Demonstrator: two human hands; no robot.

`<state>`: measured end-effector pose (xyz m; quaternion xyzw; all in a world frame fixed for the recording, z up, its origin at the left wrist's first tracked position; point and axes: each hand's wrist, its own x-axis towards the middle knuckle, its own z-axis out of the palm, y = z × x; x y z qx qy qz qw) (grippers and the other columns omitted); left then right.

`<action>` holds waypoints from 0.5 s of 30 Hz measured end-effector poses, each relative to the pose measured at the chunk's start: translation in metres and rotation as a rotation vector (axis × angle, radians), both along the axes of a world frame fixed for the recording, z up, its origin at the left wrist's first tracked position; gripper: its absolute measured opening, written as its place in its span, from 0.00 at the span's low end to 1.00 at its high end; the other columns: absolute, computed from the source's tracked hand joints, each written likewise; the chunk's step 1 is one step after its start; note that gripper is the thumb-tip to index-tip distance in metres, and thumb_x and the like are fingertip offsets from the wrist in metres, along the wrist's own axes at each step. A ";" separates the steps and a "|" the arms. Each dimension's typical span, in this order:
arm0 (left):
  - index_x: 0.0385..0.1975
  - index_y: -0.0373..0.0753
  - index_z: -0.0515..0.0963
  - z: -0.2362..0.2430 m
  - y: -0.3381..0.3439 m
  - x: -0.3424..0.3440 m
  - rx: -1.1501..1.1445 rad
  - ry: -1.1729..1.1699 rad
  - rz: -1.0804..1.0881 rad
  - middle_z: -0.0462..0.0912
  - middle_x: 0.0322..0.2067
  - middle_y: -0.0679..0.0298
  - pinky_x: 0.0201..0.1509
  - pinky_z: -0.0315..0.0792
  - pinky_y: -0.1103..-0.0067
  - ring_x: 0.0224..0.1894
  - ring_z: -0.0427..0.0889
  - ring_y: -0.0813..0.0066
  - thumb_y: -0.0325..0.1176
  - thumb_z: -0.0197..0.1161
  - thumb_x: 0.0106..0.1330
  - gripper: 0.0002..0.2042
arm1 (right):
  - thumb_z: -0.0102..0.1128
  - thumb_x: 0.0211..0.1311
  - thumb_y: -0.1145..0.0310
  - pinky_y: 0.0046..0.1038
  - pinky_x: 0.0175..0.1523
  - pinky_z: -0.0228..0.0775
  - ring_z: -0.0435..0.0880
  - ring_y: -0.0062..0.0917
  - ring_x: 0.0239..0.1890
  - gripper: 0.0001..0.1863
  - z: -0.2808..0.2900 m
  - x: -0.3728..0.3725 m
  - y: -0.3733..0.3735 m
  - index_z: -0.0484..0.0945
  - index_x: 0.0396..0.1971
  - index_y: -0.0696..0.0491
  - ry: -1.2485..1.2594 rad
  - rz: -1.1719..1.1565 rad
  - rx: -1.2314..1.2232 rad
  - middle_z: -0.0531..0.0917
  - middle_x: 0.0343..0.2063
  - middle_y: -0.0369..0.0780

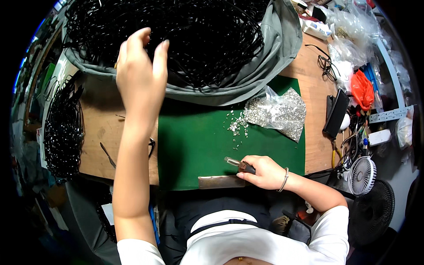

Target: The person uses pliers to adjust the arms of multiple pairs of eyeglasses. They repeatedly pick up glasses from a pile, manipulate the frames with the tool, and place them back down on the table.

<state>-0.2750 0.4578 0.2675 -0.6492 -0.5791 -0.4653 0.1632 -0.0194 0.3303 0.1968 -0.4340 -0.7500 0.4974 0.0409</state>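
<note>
Green mat (198, 145): lies on the wooden counter (95, 132), under both hands.
Right hand (260, 172): fingers curled around a small hand tool (238, 164) at the mat's 5 o'clock edge.
Tool axis: long axis nearly level, metal tip pointing toward 10 o'clock.
Left hand (139, 73): fingers loosely spread, reaching at 11 o'clock into the black cords (198, 39).
Cords: heaped in a grey cloth bag (274, 48) at 12 o'clock.
Metal bits (278, 112): spilling from a clear bag at 2 o'clock.
Room: white fan (361, 175) at 4 o'clock, cluttered shelf behind it.
</note>
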 end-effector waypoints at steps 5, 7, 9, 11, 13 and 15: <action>0.32 0.36 0.76 0.012 0.021 -0.010 -0.299 -0.488 -0.464 0.79 0.31 0.63 0.43 0.66 0.81 0.32 0.75 0.75 0.38 0.52 0.62 0.11 | 0.55 0.51 0.63 0.34 0.36 0.67 0.75 0.40 0.29 0.13 0.001 0.000 -0.006 0.72 0.29 0.58 0.050 -0.024 0.052 0.75 0.25 0.46; 0.32 0.38 0.75 0.030 0.016 -0.015 -0.250 -0.756 -0.693 0.78 0.35 0.61 0.51 0.64 0.75 0.37 0.76 0.72 0.37 0.49 0.63 0.11 | 0.55 0.50 0.64 0.34 0.36 0.67 0.75 0.39 0.30 0.11 -0.004 0.003 -0.008 0.72 0.29 0.57 0.031 0.004 0.113 0.74 0.25 0.46; 0.36 0.37 0.73 0.048 -0.002 -0.021 -0.344 -1.051 -1.010 0.78 0.36 0.58 0.57 0.61 0.69 0.43 0.75 0.70 0.35 0.48 0.64 0.10 | 0.55 0.47 0.68 0.34 0.37 0.67 0.74 0.38 0.32 0.11 -0.001 0.005 -0.002 0.71 0.30 0.57 0.040 0.022 0.202 0.73 0.27 0.45; 0.44 0.36 0.69 0.056 -0.035 -0.034 -0.459 -1.116 -1.225 0.77 0.35 0.57 0.57 0.62 0.67 0.44 0.75 0.71 0.33 0.48 0.63 0.12 | 0.56 0.44 0.70 0.33 0.38 0.65 0.74 0.35 0.33 0.16 0.002 0.001 0.001 0.69 0.35 0.58 -0.055 0.057 0.438 0.71 0.34 0.44; 0.51 0.36 0.62 0.062 -0.087 -0.056 -0.502 -1.085 -1.198 0.74 0.35 0.59 0.49 0.67 0.72 0.40 0.76 0.73 0.29 0.48 0.62 0.17 | 0.55 0.42 0.72 0.31 0.37 0.64 0.74 0.33 0.32 0.19 0.001 -0.015 0.004 0.68 0.39 0.60 -0.199 0.093 0.650 0.70 0.37 0.43; 0.56 0.35 0.54 0.054 -0.130 -0.066 -0.530 -1.145 -1.162 0.71 0.36 0.61 0.37 0.72 0.80 0.34 0.77 0.74 0.24 0.48 0.59 0.23 | 0.54 0.40 0.74 0.29 0.34 0.62 0.73 0.30 0.31 0.23 -0.007 -0.014 -0.003 0.67 0.42 0.63 -0.362 0.137 0.716 0.70 0.40 0.42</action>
